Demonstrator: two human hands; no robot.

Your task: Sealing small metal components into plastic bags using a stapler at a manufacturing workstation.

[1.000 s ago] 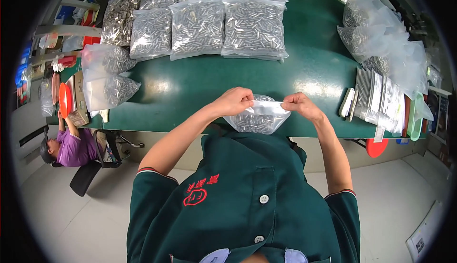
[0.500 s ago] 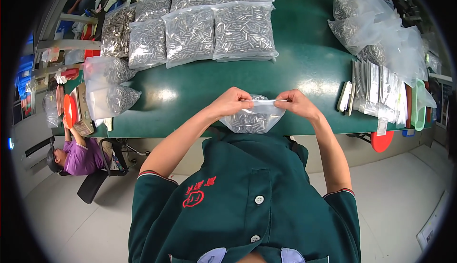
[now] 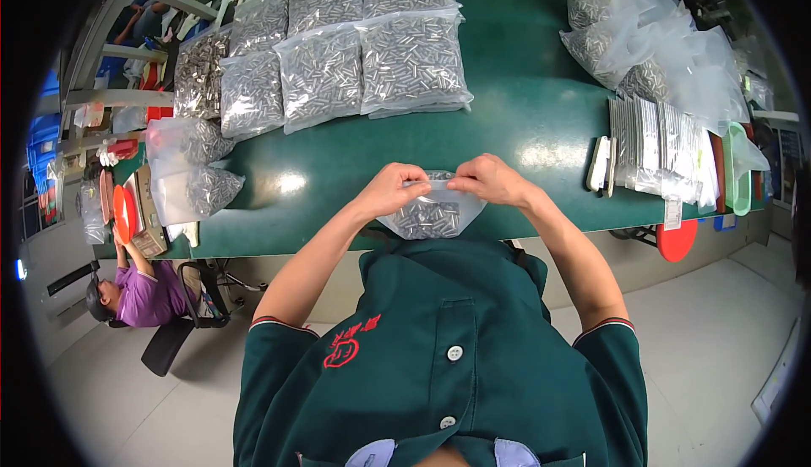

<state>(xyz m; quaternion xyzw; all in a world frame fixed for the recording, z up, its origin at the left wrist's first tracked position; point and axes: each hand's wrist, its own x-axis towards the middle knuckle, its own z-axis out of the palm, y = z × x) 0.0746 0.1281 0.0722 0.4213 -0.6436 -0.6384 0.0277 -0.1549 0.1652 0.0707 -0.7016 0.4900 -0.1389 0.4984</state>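
Note:
At the near edge of the green table, a clear plastic bag (image 3: pixel 431 218) filled with small silvery metal pins lies close against my shirt. My left hand (image 3: pixel 394 190) pinches the bag's top edge on the left side. On the same edge, my right hand (image 3: pixel 488 181) grips with thumb and fingers pressed together. Only a short stretch of the bag's mouth shows between the two hands. Whether that mouth is sealed cannot be made out.
Several full bags of metal pins (image 3: pixel 411 60) lie in rows at the far left. Two smaller part-filled bags (image 3: pixel 211 190) are below them. On the right stand a row of packed flat sleeves (image 3: pixel 646 150), a white cutter (image 3: pixel 599 165) and a green tray (image 3: pixel 737 171). A person in purple (image 3: pixel 152 296) sits at left.
My right hand has slid left along the bag's top edge, closer to my left hand. The view has shifted slightly, so the table's contents sit further left.

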